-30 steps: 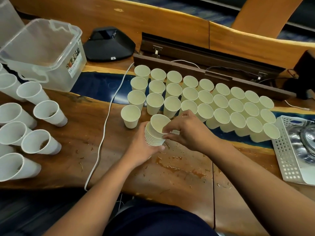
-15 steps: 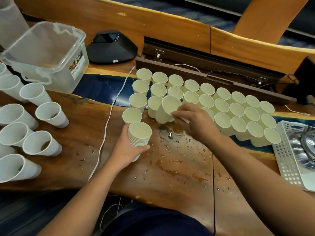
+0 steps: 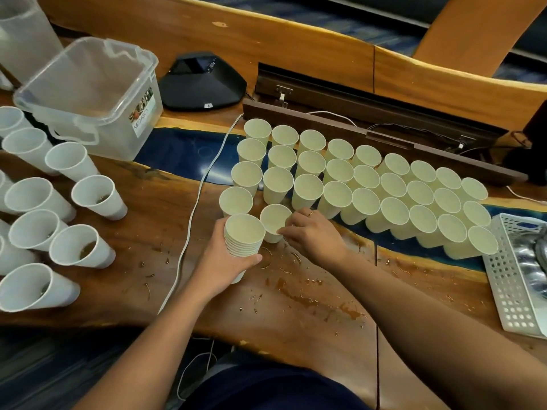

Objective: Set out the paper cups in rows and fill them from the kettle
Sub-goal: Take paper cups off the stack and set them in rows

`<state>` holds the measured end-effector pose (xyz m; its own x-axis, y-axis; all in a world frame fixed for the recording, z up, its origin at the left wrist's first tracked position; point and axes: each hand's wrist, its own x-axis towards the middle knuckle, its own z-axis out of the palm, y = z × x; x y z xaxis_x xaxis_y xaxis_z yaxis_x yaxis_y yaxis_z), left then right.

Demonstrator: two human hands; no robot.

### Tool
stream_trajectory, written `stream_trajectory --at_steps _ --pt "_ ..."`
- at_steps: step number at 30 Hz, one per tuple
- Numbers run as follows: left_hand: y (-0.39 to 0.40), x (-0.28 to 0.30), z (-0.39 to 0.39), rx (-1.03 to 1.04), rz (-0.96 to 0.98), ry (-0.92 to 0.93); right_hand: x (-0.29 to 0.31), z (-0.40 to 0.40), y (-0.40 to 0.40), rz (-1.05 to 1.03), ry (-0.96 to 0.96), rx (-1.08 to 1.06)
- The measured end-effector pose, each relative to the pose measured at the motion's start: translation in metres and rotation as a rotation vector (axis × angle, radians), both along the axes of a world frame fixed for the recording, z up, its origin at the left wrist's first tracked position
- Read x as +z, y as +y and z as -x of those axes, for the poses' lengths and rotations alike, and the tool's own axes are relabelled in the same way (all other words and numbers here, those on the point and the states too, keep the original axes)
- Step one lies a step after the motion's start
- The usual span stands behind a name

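A single pale cream paper cup [image 3: 275, 221] is pinched at its rim by the fingers [image 3: 286, 230] of the right hand [image 3: 313, 235]; it stands upright on the worktop [image 3: 310, 306], at the near left corner of the set-out cups. Just to its left, a nested stack of cups [image 3: 244, 239] of the same cream colour is held by the left hand [image 3: 220, 266], whose fingers are curled round the lower part of the stack. Behind them, rows of cups [image 3: 355, 184] are ranged close together, mouths up, running off to the right. The wooden worktop is spattered with brown drops near the hands. A white cable [image 3: 195, 208] is laid across it. Further left, white cups [image 3: 80, 247] are grouped, some with brown dregs, beside a clear plastic box [image 3: 88, 96]. A white perforated basket [image 3: 509, 279] is seen at the right edge.
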<state>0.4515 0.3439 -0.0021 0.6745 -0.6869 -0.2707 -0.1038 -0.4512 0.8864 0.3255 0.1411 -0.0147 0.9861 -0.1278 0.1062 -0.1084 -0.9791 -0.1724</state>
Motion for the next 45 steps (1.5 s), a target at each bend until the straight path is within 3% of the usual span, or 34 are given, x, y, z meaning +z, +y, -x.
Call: stream_trajectory --at_steps 15,23,45 --pt "0.003 -0.005 -0.006 0.016 -0.008 -0.009 0.005 -0.020 -0.010 0.005 -0.008 -0.044" --pt "0.005 -0.017 -0.021 0.054 -0.019 -0.046 0.012 -0.017 -0.006 -0.117 -0.060 -0.159" --pt "-0.009 -0.013 -0.028 0.029 -0.002 -0.030 0.008 -0.027 -0.004 -0.115 0.004 -0.195"
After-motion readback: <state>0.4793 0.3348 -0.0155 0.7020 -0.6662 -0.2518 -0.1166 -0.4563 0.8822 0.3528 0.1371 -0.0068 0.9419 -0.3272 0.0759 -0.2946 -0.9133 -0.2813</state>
